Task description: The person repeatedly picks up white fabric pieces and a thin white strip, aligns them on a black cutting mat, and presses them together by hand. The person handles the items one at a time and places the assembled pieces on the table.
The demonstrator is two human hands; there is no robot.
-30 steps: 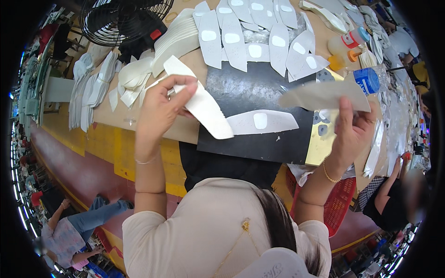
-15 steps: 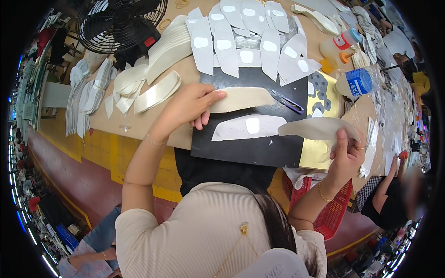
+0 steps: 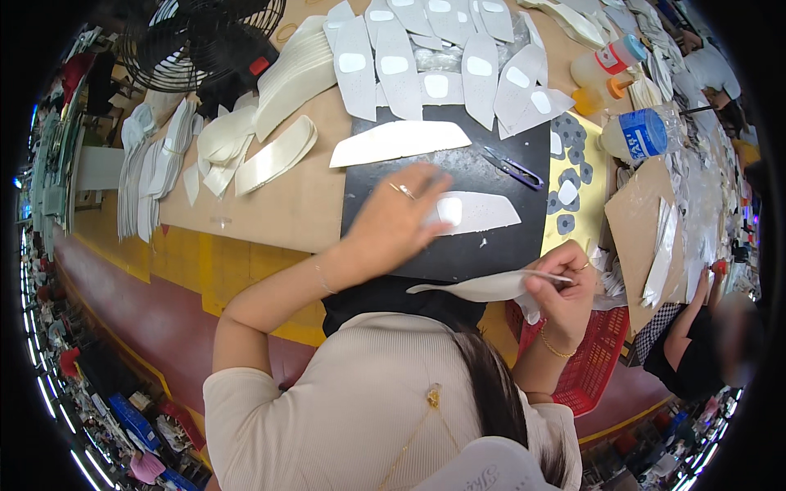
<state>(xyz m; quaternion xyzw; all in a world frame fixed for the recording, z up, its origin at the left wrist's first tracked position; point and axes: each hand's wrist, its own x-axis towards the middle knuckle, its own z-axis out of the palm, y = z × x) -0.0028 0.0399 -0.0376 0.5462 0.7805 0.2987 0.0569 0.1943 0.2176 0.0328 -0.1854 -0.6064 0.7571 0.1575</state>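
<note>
My right hand pinches one end of a curved cream fabric piece, which hangs past the near edge of the black board. Over the board, my left hand is blurred by motion, its thumb and fingers apart. Below it lies a pale grey piece with a white patch; the hand covers its left end. Farther back, a cream-white piece rests flat across the board's far left edge. Purple-handled thread snips are at its right.
Patched grey pieces spread behind the board. Stacked cream pieces and a black fan are at the left. Bottles and a yellow sheet with dark shapes are at the right. A red basket sits below the table edge.
My left hand has let go of the cream piece, which now lies farther back, and has come nearer over the patched piece. My right hand has brought its piece toward me and left.
</note>
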